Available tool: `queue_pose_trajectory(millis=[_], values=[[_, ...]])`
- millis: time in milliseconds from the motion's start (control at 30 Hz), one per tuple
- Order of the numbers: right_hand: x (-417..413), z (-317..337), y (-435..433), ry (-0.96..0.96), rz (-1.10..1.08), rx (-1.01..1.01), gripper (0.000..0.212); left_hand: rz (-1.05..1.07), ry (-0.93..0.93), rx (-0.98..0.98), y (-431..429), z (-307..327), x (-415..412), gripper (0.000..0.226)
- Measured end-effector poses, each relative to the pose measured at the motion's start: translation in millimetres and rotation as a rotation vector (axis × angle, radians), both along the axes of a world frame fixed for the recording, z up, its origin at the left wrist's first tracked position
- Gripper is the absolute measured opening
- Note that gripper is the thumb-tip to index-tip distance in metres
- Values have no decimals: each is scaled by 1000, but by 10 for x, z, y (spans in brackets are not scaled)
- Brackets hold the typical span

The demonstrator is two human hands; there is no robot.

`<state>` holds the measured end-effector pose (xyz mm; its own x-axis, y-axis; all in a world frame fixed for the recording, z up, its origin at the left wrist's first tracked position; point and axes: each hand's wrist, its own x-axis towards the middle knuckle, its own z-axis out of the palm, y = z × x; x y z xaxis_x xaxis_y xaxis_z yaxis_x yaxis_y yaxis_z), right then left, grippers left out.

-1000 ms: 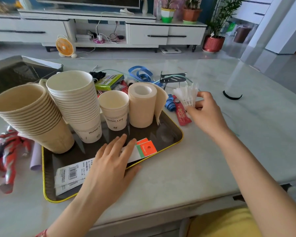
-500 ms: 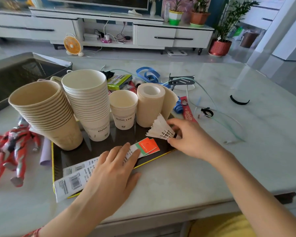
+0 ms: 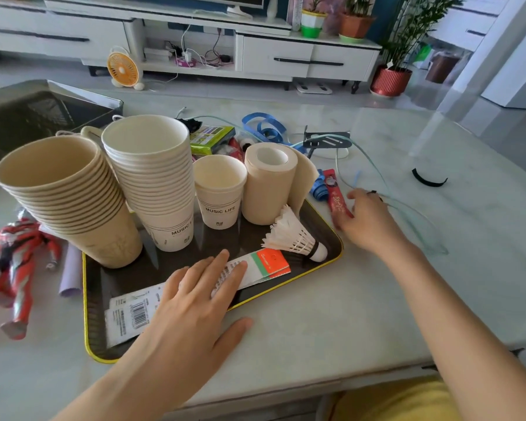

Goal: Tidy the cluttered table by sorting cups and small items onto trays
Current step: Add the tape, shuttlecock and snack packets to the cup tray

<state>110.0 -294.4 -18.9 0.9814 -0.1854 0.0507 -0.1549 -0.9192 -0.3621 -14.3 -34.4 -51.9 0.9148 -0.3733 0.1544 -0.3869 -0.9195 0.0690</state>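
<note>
The pale marbled worktop (image 3: 331, 314) before me carries a black, yellow-rimmed tray (image 3: 86, 314). Left of the tray lie a red toy figure (image 3: 12, 259) and, just beside the rim, a purple paper roll (image 3: 70, 275). Behind the tray sit a green box (image 3: 211, 139), a blue ribbon (image 3: 264, 127) and a black bracket (image 3: 325, 142). A red sachet (image 3: 336, 196) lies just right of the tray, and a black band (image 3: 428, 179) well to its right.

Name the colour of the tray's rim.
Yellow: the tray rim edges a dark tray, seen in the head view.

My only camera rides on my head, facing forward and down, close over the tray (image 3: 86, 299) at mid-frame; the TV cabinet (image 3: 310, 56) crosses the top edge.
</note>
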Motion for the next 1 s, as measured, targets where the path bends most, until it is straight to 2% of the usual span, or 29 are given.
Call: queue_pose_trajectory(millis=[67, 167, 267, 333, 400, 433, 500, 600, 667, 733, 800, 867, 933, 1000], values=[[71, -79, 3, 54, -34, -106, 45, 26, 18, -14, 55, 25, -47, 65], [166, -70, -8, 79, -82, 15, 26, 63, 85, 13, 129, 76, -75, 65], [194, -49, -17, 96, -78, 116, 32, 93, 174, 33, 173, 107, -64, 67], [187, -33, -21, 59, -81, 155, 27, 114, 208, 62, 193, 121, -55, 70], [155, 13, -48, -31, -118, 219, 21, 102, 221, 92, 195, 125, -54, 69], [117, 46, -69, -103, -138, 233, 25, 83, 214, 90, 194, 129, -57, 66], [9, 130, -123, -293, -160, 185, 35, 28, 221, 70, 188, 174, -55, 58], [-209, 317, -193, -593, -143, 103, 33, 13, 197, 29, 208, 231, -47, 54], [-363, 478, -193, -757, -183, 293, 32, 30, 228, -47, 202, 274, -63, 62], [-521, 684, -117, -844, -188, 681, 20, 49, 245, -151, 203, 313, -70, 66], [-662, 812, 16, -753, -96, 989, 15, 79, 283, -179, 220, 358, -74, 67], [-754, 794, 256, -535, 40, 1111, 22, 101, 315, -246, 227, 387, -45, 67], [-797, 671, 537, -325, 140, 1039, 24, 120, 348, -333, 268, 389, -27, 64], [-790, 499, 739, -210, 189, 899, 22, 155, 362, -376, 329, 394, -25, 60]])
